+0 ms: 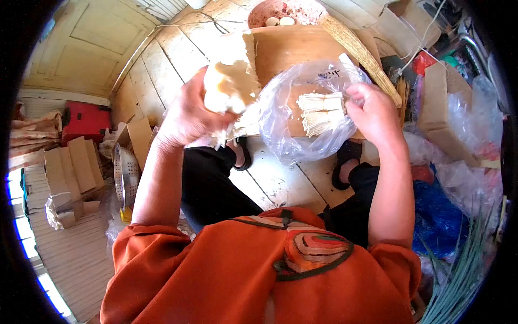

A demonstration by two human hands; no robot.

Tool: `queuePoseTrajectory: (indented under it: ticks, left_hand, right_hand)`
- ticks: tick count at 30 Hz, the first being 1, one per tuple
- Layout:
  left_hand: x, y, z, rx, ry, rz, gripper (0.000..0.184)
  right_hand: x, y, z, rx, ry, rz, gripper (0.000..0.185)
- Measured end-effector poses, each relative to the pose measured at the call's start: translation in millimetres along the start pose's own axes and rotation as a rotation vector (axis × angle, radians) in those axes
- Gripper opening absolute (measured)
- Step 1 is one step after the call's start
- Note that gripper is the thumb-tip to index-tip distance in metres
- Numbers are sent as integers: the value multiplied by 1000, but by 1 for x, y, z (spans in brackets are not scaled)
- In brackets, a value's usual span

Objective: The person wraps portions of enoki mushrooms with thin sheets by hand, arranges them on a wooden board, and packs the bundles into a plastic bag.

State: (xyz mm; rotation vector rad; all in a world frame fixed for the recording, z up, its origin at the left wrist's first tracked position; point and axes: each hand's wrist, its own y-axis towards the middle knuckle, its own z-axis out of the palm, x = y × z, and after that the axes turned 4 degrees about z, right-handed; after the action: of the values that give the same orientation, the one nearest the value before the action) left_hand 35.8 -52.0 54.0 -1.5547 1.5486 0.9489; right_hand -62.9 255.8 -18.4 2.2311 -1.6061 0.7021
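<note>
My left hand (pixel 190 114) is closed around a pale, cream-coloured lumpy mass (pixel 229 83), partly washed out by light. Thin white strands (pixel 231 132) stick out below that hand. Bundles of thin white sticks (pixel 322 112), pinched in at the middle, lie on a clear plastic bag (pixel 280 132). At their right end my right hand (pixel 373 110) has its fingers curled together. What those fingers grip is hidden. The bag spreads over a low wooden board (pixel 280 48) in front of my feet.
Behind the board stands a pinkish basin (pixel 259 15) with pale round things inside. A long rough stick (pixel 359 56) slants along the board's right side. Cardboard (pixel 73 167), a colander (pixel 125 175) and a red case (pixel 86 121) are on the left. Long green leaves (pixel 458 281) lie lower right.
</note>
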Motion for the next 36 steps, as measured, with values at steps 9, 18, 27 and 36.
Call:
queuePoseTrajectory:
  ticks: [9, 18, 27, 36]
  left_hand:
    - [-19, 73, 135, 364, 278, -20, 69]
    - [16, 122, 158, 173, 774, -31, 74]
    - [64, 114, 189, 147, 982, 175, 65]
    - [86, 94, 177, 35, 896, 611, 45]
  right_hand:
    - [-17, 53, 6, -135, -239, 119, 48]
    - [-16, 61, 10, -353, 91, 28, 15]
    - [-12, 65, 20, -456, 189, -14, 16]
    - [-15, 77, 14, -524, 314, 209, 23]
